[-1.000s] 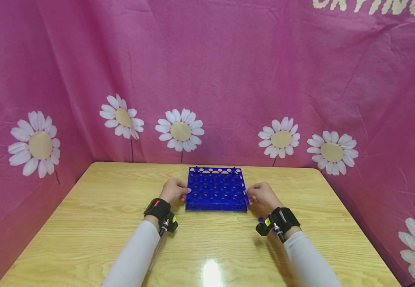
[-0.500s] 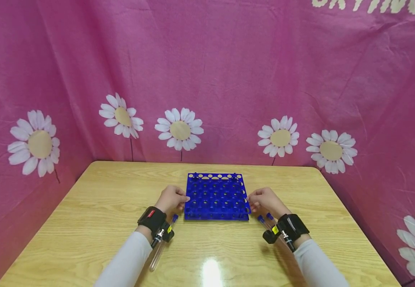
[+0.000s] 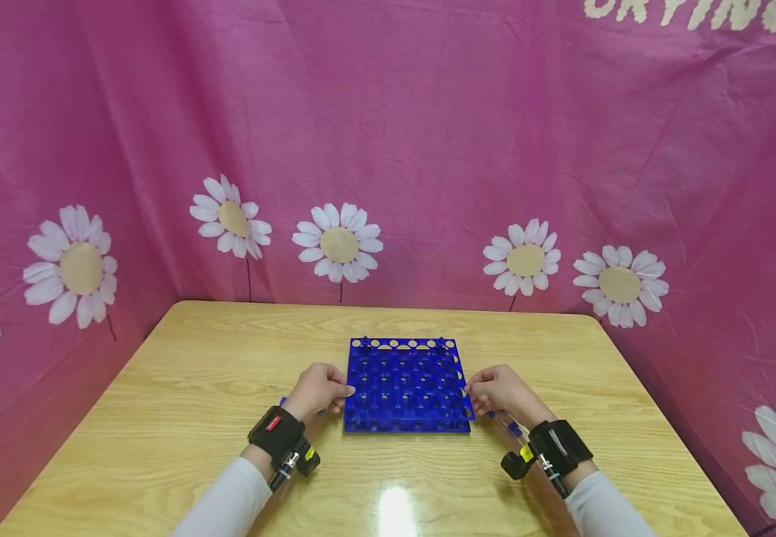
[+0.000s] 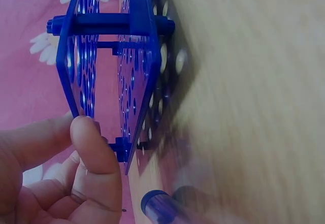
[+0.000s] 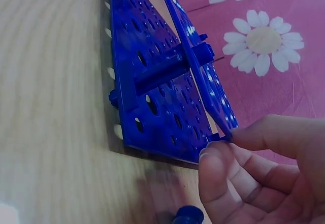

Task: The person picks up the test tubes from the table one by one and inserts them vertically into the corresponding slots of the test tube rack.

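In the head view, we see a blue rack (image 3: pixel 406 384) between the left hand (image 3: pixel 319 391) and the right hand (image 3: pixel 505 391), over a wood-grain table (image 3: pixel 159 447). Each hand has its fingertips together at the rack's edge on its own side. Just below the right hand, we make out blue-capped tubes (image 3: pixel 513 429), partly hidden, too covered for us to count. Beside the left hand, a bit of blue (image 3: pixel 283 401) shows. Both wrists wear black straps (image 3: pixel 276 436), and beyond the hands hangs a pink curtain (image 3: pixel 421 149) with white daisies (image 3: pixel 338 244).

In the left wrist view, we find the left hand pinching the edge of the rack's upper plate (image 4: pixel 65 56), with its other fingers curled below. Posts (image 4: pixel 104 23) join this plate to the lower plate (image 4: pixel 153 76). One blue-capped tube lies near this hand, apart from the rack.

In the right wrist view, we see the right hand pinch the upper plate near its corner, between thumb and finger. A blue cap shows just beside this hand. We cannot tell whether the rack touches the table.
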Available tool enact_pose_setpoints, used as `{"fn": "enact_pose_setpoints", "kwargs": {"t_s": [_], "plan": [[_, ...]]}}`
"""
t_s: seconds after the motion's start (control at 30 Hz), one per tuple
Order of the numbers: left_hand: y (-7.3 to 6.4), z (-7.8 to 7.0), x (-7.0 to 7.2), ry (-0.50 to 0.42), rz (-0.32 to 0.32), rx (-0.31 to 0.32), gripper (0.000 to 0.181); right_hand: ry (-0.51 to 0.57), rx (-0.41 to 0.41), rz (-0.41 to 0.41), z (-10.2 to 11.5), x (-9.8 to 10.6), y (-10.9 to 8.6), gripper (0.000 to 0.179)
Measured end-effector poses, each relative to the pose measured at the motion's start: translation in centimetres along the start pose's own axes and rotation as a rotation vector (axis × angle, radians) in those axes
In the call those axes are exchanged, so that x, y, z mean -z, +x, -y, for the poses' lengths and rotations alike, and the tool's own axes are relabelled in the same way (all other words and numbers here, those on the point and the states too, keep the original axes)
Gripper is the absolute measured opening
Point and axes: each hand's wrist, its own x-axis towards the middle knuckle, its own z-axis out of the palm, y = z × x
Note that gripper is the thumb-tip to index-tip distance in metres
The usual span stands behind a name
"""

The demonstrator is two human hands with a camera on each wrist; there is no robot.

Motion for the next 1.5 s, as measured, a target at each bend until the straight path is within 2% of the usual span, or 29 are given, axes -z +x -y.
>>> {"fn": "enact_pose_setpoints", "kwargs": {"t_s": [0.57,0.77,0.93,1.1,1.2,1.27,1.43,1.5], "plan": [[-4.1,1.1,0.1,0.066,0.075,-0.076,0.010,0.010,0.037,0.129,-1.0,-0.7,-4.1,0.019],[-5.3,1.5,0.0,0.032,0.091,-0.083,0.011,0.011,0.059,0.161,-1.3,-0.9,-5.3,0.020],[-6.0,1.7,-0.2,-0.033,0.102,-0.076,0.012,0.020,0.061,0.164,-1.5,-1.2,-5.9,0.020],[-6.0,1.8,0.1,0.005,0.113,-0.108,0.013,0.022,0.064,0.166,-1.5,-1.3,-6.0,0.020],[-5.9,1.8,0.9,0.065,0.103,-0.136,0.016,0.019,0.066,0.166,-1.4,-1.3,-6.0,0.020],[-5.9,1.7,1.8,0.111,0.065,-0.138,0.018,0.020,0.066,0.167,-1.4,-1.3,-6.0,0.020],[-5.9,1.4,5.2,0.211,-0.054,-0.094,0.019,0.027,0.058,0.169,-1.2,-1.3,-6.1,0.020],[-5.8,1.6,6.7,0.270,-0.076,-0.096,0.020,0.032,0.055,0.173,-1.2,-1.3,-6.1,0.020]]}}
